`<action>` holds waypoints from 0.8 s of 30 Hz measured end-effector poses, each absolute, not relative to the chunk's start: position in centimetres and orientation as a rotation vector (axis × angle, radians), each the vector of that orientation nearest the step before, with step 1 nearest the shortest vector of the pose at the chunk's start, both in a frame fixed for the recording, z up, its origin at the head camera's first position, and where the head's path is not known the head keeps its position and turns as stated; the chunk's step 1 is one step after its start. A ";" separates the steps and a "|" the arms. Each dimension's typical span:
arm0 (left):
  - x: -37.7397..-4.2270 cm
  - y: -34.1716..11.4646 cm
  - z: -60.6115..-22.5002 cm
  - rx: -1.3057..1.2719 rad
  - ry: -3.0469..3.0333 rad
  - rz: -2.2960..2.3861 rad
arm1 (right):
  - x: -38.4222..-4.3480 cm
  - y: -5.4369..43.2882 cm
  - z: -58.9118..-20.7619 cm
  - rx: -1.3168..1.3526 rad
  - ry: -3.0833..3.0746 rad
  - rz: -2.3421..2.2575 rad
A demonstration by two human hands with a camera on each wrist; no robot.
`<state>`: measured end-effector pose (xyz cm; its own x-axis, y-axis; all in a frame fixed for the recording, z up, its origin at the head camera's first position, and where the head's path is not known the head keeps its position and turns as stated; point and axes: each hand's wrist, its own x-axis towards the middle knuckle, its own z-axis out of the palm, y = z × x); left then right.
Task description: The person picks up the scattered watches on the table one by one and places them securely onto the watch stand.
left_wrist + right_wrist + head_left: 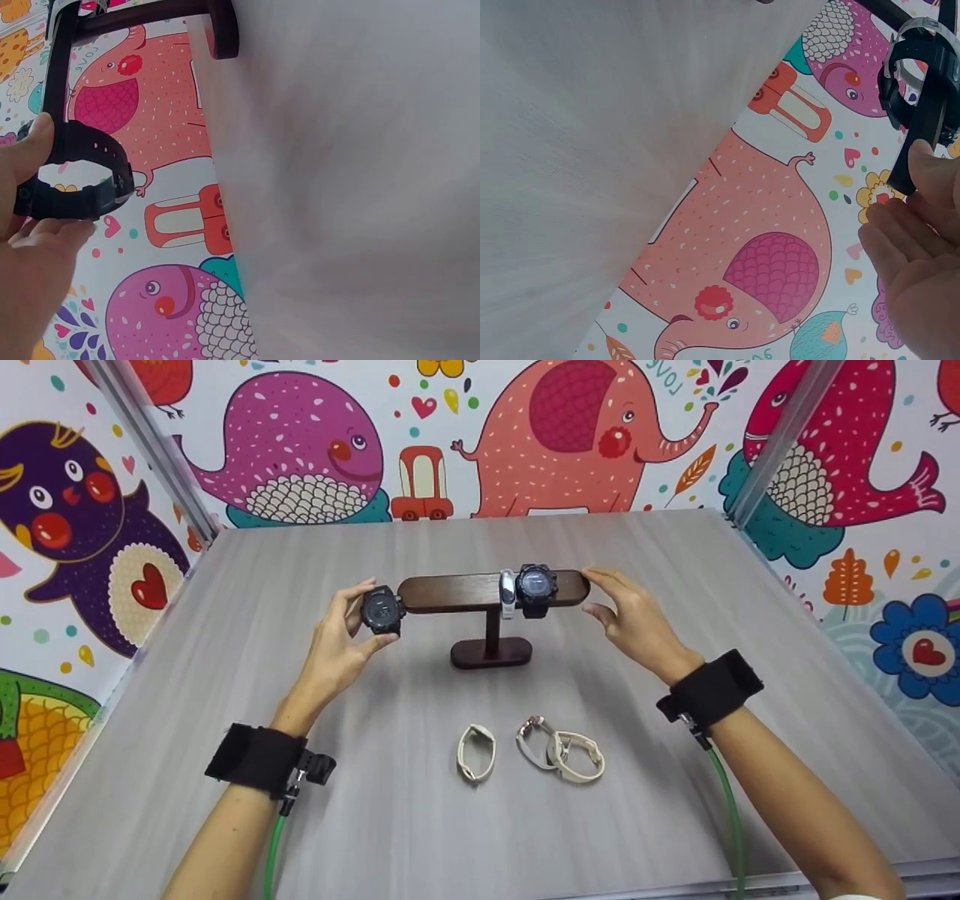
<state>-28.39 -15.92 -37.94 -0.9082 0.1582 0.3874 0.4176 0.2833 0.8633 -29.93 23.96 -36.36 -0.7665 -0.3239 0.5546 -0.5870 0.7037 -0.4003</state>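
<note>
At the left end of a dark brown wooden watch stand [448, 593], my left hand [337, 641] pinches a black wristwatch [382, 610] between thumb and fingers. Its strap forms a closed loop [112, 157] in the left wrist view, close against the bar's end. On the other side, my right hand [637, 619] has its fingers stretched toward the bar's right end, fingertips right at the edge, thumb apart below. The right wrist view has the bar's tip [906, 169] by the thumb. A second black wristwatch [536, 582] and a silver-white watch [508, 594] sit around the bar's right half.
In front of the stand lie a cream wristwatch [477, 754], a white-strapped watch [534, 742] and another cream watch [577, 757], the latter two overlapping. Green cables [726, 802] run from both wristbands. A cartoon-printed wall [450, 442] borders the grey table [360, 810] at the back.
</note>
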 end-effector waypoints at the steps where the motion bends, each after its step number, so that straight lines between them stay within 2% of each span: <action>1: -28.5 -15.9 -37.9 -0.536 -2.331 -1.682 | -30.0 23.9 -36.4 0.699 -2.467 0.797; 24: -30.3 -14.2 -36.5 -0.626 -2.398 -1.735 | -30.4 23.7 -36.5 0.699 -2.430 0.761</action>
<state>-30.34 -14.20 -36.53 -0.9079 0.2604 0.3284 0.3935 0.2594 0.8820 -30.43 23.72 -36.48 -0.7456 -0.3188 0.5853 -0.5956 0.7127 -0.3706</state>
